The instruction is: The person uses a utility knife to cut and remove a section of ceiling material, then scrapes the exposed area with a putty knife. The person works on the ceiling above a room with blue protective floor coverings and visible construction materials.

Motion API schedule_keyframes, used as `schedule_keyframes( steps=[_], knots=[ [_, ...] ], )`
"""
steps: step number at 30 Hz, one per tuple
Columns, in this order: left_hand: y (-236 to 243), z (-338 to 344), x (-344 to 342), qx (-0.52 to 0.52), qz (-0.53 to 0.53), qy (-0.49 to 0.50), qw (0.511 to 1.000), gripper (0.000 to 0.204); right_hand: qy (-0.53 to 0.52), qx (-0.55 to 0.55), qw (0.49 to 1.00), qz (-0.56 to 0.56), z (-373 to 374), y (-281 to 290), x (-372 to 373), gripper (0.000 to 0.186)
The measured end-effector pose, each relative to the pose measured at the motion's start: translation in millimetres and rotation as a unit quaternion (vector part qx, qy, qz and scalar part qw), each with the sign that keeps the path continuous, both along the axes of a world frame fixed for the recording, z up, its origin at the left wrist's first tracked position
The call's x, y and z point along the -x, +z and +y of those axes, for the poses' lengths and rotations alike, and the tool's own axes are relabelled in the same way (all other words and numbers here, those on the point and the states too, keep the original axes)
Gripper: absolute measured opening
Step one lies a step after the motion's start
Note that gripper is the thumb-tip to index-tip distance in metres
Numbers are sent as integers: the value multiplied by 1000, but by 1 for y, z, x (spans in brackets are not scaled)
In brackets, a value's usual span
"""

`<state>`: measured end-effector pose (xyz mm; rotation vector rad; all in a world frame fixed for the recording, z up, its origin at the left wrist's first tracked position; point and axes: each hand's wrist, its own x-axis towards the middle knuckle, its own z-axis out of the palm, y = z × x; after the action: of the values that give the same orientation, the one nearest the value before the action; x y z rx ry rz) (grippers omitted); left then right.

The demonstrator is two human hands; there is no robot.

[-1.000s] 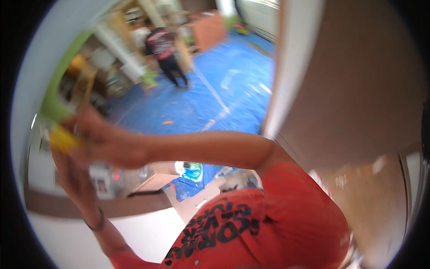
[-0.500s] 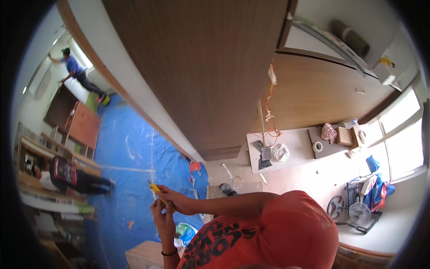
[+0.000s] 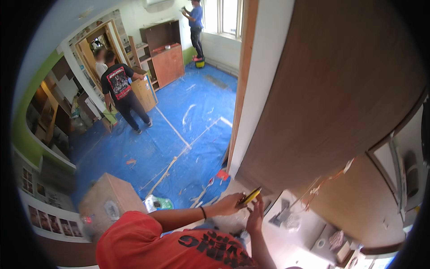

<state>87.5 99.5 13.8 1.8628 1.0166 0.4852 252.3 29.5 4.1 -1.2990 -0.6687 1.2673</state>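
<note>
A slim yellow and black tool (image 3: 251, 196), which looks like a utility knife, is held in front of my chest, tilted up to the right. My left hand (image 3: 230, 204), with a dark band on its wrist, has its fingers closed round the lower end. From the lower right comes my right hand (image 3: 255, 215). Its fingers are bent against the tool's right side, and part of their grip is hidden. Whether a blade is out is too small to tell.
Blue sheeting (image 3: 179, 112) covers the floor. A box-shaped block (image 3: 112, 197) stands at left. A large brown panel (image 3: 331, 89) rises at right. One person (image 3: 120, 85) stands beside a carton (image 3: 144, 94); another (image 3: 195, 27) works raised at the far wall.
My view has swung round, bringing the blue-sheeted room to the middle. The yellow tool now points up to the right instead of up to the left, with my left hand on its lower end.
</note>
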Motion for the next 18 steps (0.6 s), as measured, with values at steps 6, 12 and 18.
schedule_keyframes(
  steps=[6,12,18],
  knots=[
    [-85,-17,-20,91,51,-18,994,28,-19,125,989,-79,-81,-101,-75,43],
    [-107,-44,-42,148,124,-72,979,35,-67,333,932,-124,-175,-227,-142,41],
    [-185,-52,-89,-5,202,-160,966,35,-102,525,842,-68,-246,-331,-200,47]
  ],
)
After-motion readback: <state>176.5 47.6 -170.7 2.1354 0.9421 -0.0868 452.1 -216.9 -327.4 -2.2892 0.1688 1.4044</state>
